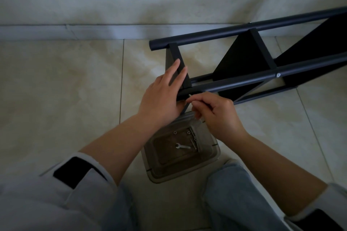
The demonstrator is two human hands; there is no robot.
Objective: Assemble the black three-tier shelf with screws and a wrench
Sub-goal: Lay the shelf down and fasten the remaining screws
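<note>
clear plastic tray (212,157) with silver wrench (183,146) lay below hands | left hand (165,97) flat on black metal shelf (262,65) | right hand (217,112) pinched small silver screw (189,96)

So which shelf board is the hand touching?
The end board, nearest the person: the left hand lies flat on it. The middle board and the far one go untouched.

The person wears white sleeves (82,170) with black patches (71,171), pushed up, and light-blue jeans (238,199).
</note>
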